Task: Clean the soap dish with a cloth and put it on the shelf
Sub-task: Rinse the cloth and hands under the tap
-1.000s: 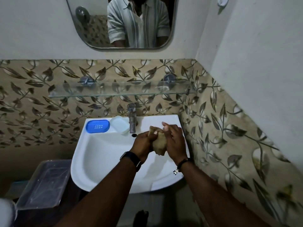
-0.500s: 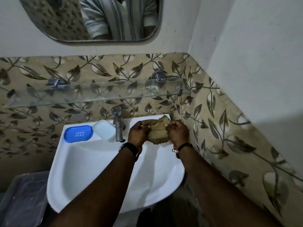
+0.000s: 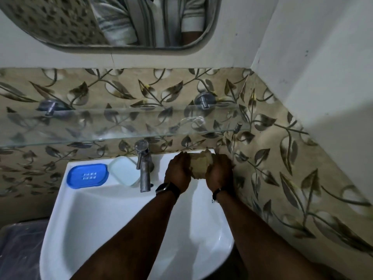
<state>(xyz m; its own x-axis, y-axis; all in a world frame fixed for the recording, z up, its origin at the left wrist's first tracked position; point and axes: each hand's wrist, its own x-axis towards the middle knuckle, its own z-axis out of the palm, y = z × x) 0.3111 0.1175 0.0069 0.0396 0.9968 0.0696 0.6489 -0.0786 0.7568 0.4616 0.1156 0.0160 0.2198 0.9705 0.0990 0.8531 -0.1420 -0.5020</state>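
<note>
While both hands — left hand (image 3: pixel 177 168), right hand (image 3: pixel 219 172) — grip the cloth (image 3: pixel 200 163) between them, the soap dish (image 3: pixel 87 175) lies well leftward past the tap (image 3: pixel 143 164); long axis sideways; left hand nearer.

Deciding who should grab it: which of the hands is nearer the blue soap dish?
Left. The left hand grips the cloth just right of the tap, nearer the blue soap dish; the right hand is farther, by the tiled wall.
</note>
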